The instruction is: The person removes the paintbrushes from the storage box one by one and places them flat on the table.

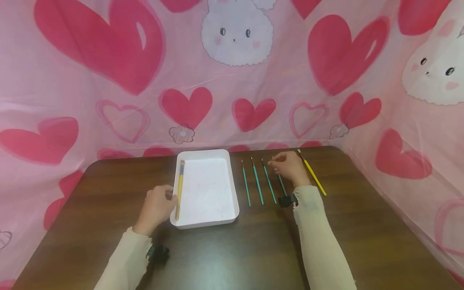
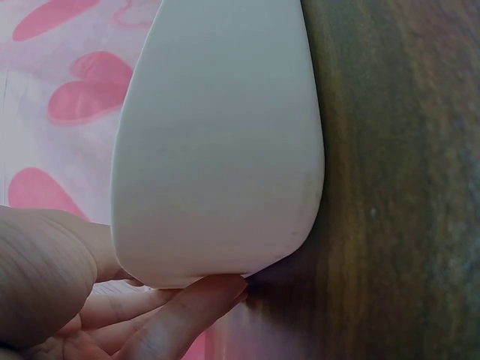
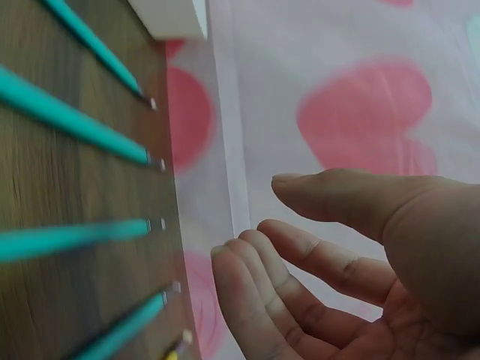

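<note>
My left hand (image 1: pixel 156 207) holds the left wall of a white rectangular tray (image 1: pixel 208 189), thumb at the rim and fingers along the outside. In the left wrist view the fingers (image 2: pixel 187 311) press against the tray's outer side (image 2: pixel 217 165). A paintbrush with a yellow handle (image 1: pixel 180 185) lies inside the tray along its left wall. Over the row of teal paintbrushes hovers my right hand (image 1: pixel 288 167), its thumb and fingers apart with nothing between them. It partly covers the rightmost teal paintbrush (image 1: pixel 282 185). Bristle ends (image 3: pixel 161 223) point toward the back wall.
Three more teal paintbrushes (image 1: pixel 257 181) lie side by side right of the tray. Another yellow paintbrush (image 1: pixel 312 173) lies slanted beyond the right hand. The brown wooden table (image 1: pixel 224 257) ends against a pink cloth (image 1: pixel 224 80) printed with hearts and rabbits.
</note>
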`<state>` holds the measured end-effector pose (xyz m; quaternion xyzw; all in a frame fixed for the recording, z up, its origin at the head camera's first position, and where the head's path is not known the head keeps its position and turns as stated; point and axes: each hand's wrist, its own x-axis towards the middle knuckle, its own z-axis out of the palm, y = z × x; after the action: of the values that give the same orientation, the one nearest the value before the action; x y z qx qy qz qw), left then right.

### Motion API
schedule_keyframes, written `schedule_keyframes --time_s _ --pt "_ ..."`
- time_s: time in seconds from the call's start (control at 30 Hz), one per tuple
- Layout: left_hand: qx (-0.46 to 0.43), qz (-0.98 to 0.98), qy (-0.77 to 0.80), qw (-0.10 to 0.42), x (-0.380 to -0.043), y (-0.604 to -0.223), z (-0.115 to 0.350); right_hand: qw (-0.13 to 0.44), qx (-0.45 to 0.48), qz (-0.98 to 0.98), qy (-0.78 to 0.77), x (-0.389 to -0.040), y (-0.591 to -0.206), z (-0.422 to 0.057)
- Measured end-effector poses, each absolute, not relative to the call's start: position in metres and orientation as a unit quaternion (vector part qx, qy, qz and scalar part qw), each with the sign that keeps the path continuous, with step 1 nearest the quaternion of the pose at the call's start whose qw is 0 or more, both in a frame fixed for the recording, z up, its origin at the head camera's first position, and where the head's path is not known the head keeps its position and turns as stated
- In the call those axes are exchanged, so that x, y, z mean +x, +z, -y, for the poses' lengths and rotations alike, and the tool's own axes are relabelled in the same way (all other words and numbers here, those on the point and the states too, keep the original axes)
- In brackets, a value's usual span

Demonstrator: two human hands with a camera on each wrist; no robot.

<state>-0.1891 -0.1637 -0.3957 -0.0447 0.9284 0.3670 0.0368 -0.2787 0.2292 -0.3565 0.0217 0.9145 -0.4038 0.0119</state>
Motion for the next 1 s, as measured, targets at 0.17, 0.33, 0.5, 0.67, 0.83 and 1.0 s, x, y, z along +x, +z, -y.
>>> schedule_keyframes --time_s 0.17,0.33,0.5,0.67,0.83,1.0 --pt "-0.042 -0.927 0.371 0.031 -0.188 -0.395 0.163 0.04 -0.001 -0.901 -0.433 -0.282 -0.356 -0.2" --pt "-0.043 -0.927 0.37 0.037 -0.187 -0.394 0.162 0.062 -0.012 -0.891 -0.449 -0.28 -0.354 -0.171" --pt "-0.044 -0.926 0.373 0.039 -0.188 -0.396 0.162 0.069 -0.034 -0.889 -0.452 -0.278 -0.351 -0.143" --pt "-0.044 -0.926 0.374 0.037 -0.189 -0.397 0.163 0.074 -0.057 -0.897 -0.432 -0.279 -0.348 -0.112" --pt "-0.044 -0.927 0.372 0.033 -0.189 -0.396 0.162 0.094 -0.066 -0.898 -0.424 -0.28 -0.348 -0.081" --pt "-0.045 -0.928 0.368 0.038 -0.188 -0.395 0.162 0.123 -0.066 -0.908 -0.395 -0.278 -0.351 -0.052"
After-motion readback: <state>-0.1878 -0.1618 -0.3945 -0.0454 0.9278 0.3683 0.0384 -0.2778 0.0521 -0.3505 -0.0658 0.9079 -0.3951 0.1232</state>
